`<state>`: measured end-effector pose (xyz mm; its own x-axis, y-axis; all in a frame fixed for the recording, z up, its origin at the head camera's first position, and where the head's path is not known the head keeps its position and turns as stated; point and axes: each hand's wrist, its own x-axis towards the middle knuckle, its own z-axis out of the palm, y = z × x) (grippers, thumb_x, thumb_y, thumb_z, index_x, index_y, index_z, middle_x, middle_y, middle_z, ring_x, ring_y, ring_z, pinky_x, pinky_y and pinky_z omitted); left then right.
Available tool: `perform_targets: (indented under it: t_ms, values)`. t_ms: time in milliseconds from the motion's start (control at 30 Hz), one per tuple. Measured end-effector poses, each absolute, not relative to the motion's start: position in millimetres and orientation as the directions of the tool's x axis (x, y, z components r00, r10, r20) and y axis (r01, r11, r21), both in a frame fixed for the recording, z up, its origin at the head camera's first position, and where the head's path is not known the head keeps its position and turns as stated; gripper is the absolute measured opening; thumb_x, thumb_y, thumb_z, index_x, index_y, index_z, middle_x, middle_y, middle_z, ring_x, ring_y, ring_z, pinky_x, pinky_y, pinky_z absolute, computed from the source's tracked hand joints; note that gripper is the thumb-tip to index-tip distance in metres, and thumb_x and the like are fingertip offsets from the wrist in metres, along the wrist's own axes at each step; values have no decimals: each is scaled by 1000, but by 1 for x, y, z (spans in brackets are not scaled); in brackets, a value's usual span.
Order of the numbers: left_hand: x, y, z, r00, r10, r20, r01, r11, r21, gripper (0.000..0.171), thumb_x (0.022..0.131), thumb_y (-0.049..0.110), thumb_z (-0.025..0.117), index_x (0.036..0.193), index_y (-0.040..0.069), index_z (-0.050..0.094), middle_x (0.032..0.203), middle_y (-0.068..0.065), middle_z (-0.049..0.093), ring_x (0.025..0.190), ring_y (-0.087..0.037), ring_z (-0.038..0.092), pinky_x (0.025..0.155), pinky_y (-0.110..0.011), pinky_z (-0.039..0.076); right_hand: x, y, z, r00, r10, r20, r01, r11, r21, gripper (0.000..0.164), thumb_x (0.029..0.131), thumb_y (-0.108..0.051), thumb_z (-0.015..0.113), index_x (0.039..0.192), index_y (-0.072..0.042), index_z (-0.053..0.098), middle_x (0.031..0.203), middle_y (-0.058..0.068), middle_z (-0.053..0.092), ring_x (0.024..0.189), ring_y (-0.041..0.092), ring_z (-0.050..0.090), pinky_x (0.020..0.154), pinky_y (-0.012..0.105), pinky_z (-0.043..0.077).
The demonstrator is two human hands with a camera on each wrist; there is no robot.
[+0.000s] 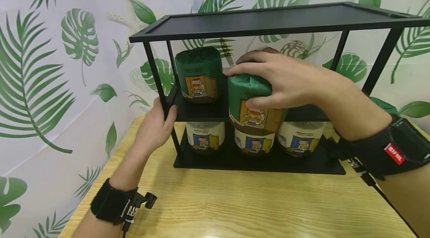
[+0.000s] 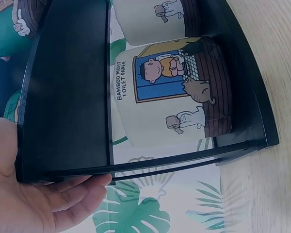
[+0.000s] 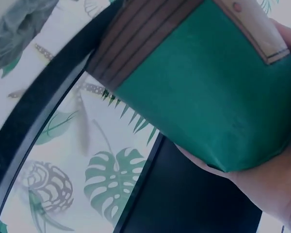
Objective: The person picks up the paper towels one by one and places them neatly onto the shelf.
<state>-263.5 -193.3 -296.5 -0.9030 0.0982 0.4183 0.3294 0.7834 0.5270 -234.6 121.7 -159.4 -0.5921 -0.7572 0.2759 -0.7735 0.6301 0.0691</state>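
My right hand [image 1: 285, 75] grips a green-wrapped toilet paper roll [image 1: 239, 100] from above, thumb on its front and fingers over its far side. The roll is tilted slightly and overlaps the front edge of the middle board [image 1: 205, 113] of a black shelf rack [image 1: 268, 17]. In the right wrist view the roll's green wrapper [image 3: 199, 92] fills the palm. My left hand [image 1: 152, 130] holds the rack's left end at the middle board, thumb in front of the post. A second green roll [image 1: 199, 68] stands upright at the left of that board.
On the rack's bottom board [image 1: 215, 161] stand three cream-wrapped rolls [image 1: 205, 139], side by side. The rack's top board hangs over the middle level, and posts [image 1: 383, 60] flank its sides. Wooden table [image 1: 252, 204] extends in front; a leaf-print cloth [image 1: 80, 81] hangs behind.
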Motion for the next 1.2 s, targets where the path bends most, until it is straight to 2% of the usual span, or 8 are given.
perform_targets:
  t_ms: [200, 333, 467, 667, 800, 933, 1033, 1200]
  values:
    - [-263, -194, -296, -900, 104, 424, 340, 774, 533, 61, 98, 44, 32, 132, -6, 27, 88, -15, 53, 74, -27, 57, 63, -42, 48, -220, 122, -165, -632, -680, 371, -661, 723, 200, 64, 86, -50, 57, 140, -21, 38, 133, 13, 49, 115, 35, 47, 92, 55, 40]
    - [-264, -195, -294, -896, 105, 432, 347, 774, 530, 59, 98, 43, 33, 130, -6, 28, 85, -14, 52, 70, -27, 56, 61, -42, 47, -196, 118, -171, -637, -617, 462, -553, 783, 284, 65, 87, -36, 61, 141, -9, 35, 130, 16, 50, 116, 36, 46, 89, 53, 43]
    - [-264, -196, -292, -897, 96, 431, 337, 779, 529, 59, 98, 43, 33, 129, -6, 28, 90, -16, 53, 75, -28, 57, 64, -44, 49, -190, 111, -172, -667, -578, 469, -511, 814, 277, 62, 88, -30, 59, 141, -8, 34, 133, 14, 47, 118, 36, 44, 85, 52, 46]
    - [-265, -196, -295, -899, 95, 426, 336, 776, 535, 59, 98, 44, 33, 129, -7, 29, 90, -16, 54, 74, -28, 57, 64, -43, 48, -215, 109, -178, -687, -575, 444, -541, 813, 216, 56, 88, -20, 60, 136, -3, 39, 128, 17, 51, 108, 37, 51, 91, 50, 43]
    - [-266, -196, -297, -898, 92, 430, 336, 774, 537, 57, 98, 41, 34, 128, -6, 30, 89, -16, 54, 74, -28, 57, 65, -43, 48, -239, 110, -184, -707, -553, 441, -544, 823, 160, 54, 87, -16, 60, 136, -4, 40, 123, 19, 54, 97, 35, 56, 84, 49, 46]
    - [-267, -195, -297, -901, 94, 423, 333, 775, 537, 56, 98, 42, 33, 127, -6, 30, 89, -16, 55, 74, -28, 57, 64, -43, 48, -262, 113, -190, -701, -534, 473, -557, 824, 104, 54, 87, -12, 60, 136, -5, 40, 128, 20, 50, 110, 35, 50, 84, 49, 47]
    - [-267, -194, -297, -902, 93, 422, 332, 773, 540, 57, 98, 43, 32, 128, -5, 30, 92, -17, 55, 76, -28, 57, 66, -44, 48, -275, 116, -194, -703, -523, 482, -559, 825, 79, 55, 88, -10, 59, 138, -6, 38, 133, 21, 45, 122, 36, 40, 94, 50, 40]
    - [-267, -192, -298, -900, 83, 428, 330, 771, 545, 55, 98, 42, 34, 128, -4, 31, 94, -17, 56, 78, -28, 58, 67, -44, 48, -285, 121, -199, -690, -530, 493, -577, 814, 68, 57, 90, -11, 55, 142, -8, 31, 141, 20, 37, 128, 36, 32, 100, 51, 34]
